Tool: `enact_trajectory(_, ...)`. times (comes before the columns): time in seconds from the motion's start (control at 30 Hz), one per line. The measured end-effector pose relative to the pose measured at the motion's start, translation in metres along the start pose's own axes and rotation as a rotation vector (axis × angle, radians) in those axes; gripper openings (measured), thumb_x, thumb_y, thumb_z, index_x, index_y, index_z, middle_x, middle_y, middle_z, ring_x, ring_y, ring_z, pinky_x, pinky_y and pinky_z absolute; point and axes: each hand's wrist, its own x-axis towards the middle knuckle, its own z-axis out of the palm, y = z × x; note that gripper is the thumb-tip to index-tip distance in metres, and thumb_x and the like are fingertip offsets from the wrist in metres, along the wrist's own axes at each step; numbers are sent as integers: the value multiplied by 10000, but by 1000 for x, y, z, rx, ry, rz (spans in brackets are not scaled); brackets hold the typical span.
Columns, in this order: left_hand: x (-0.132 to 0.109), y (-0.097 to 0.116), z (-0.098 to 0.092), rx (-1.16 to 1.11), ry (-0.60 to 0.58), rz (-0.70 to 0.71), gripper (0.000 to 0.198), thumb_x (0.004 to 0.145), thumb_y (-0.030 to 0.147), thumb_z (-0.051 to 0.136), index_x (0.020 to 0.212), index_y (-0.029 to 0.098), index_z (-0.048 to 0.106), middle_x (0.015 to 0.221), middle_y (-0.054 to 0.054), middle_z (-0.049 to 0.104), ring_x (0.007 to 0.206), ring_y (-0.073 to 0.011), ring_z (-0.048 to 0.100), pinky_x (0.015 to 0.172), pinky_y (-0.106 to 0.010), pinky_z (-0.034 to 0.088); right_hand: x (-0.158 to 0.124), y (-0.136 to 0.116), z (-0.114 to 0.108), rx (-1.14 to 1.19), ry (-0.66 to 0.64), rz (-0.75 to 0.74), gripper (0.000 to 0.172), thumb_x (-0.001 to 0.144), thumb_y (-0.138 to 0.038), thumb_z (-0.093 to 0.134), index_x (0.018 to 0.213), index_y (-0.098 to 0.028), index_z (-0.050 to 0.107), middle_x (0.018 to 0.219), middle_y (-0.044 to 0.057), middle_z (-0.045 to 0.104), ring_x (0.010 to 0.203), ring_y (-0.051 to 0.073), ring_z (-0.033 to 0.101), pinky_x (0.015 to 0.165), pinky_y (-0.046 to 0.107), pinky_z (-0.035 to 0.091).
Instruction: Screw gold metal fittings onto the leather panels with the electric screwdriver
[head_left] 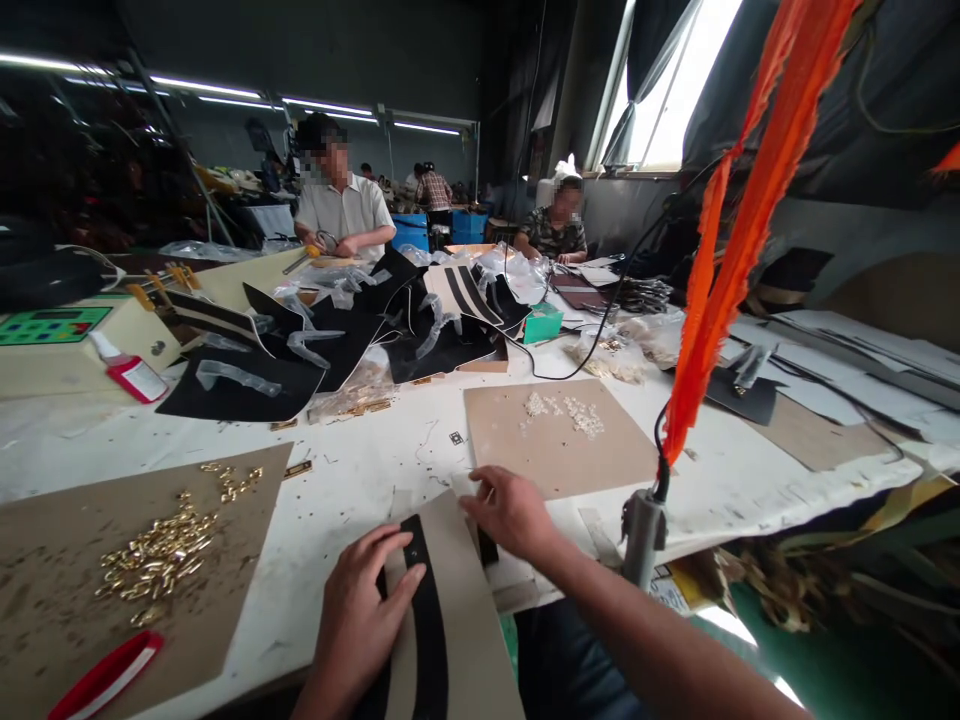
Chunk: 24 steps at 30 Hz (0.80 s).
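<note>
A beige panel with black strips (469,620) lies at the table's near edge, close to my body. My left hand (367,600) holds its left side, the thumb and fingertips resting on a black strip that has a small dark spot near its top. At the panel's upper right edge is my right hand (506,510), its fingers curled and drawn together. Whatever sits between those fingertips is too small or hidden to make out. Beyond the right hand, a brown board (555,455) carries small clear pieces (585,415).
Gold metal pieces (161,555) and a red-handled tool (109,675) lie on a left board (255,520). A red bottle (131,370) stands by a control box (56,325). An orange cloth strip (720,260) hangs at right. Two people sit across the table behind black panels (247,385).
</note>
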Motion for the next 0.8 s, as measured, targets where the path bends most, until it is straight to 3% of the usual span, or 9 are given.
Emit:
enact_trajectory(0.17,-2,-2,1,-27,8,-12,322,854,495,694,1081,295,804,1263,-72,766,1186,-362,704,1061,-611,555,49,69,-48,-168,186,211,311,971,-373,635,1219,-243,769,1135,60,780,1001,229,715,794,305,498)
enact_trajectory(0.27,-3,-4,3,-25,9,-15,315,860,495,692,1088,308,802,1274,-65,764,1197,-362,698,1067,-618,548,80,92,-61,-275,238,267,316,974,-312,609,1230,-242,781,1232,83,752,1132,269,673,863,335,498)
enact_trajectory(0.53,-6,-5,4,5,1,-41,336,871,505,691,1109,298,807,1294,-77,761,1201,-352,695,1060,-581,557,138,104,-57,-440,202,243,336,987,-242,559,1204,-283,813,1275,100,741,1202,281,643,950,350,472)
enact_trajectory(0.8,-6,-3,4,-16,8,-43,307,864,486,720,1104,313,801,1275,-67,760,1190,-367,695,1050,-621,553,143,110,-58,-470,109,284,273,942,-264,612,1069,-288,851,1164,95,787,1059,276,710,816,334,478)
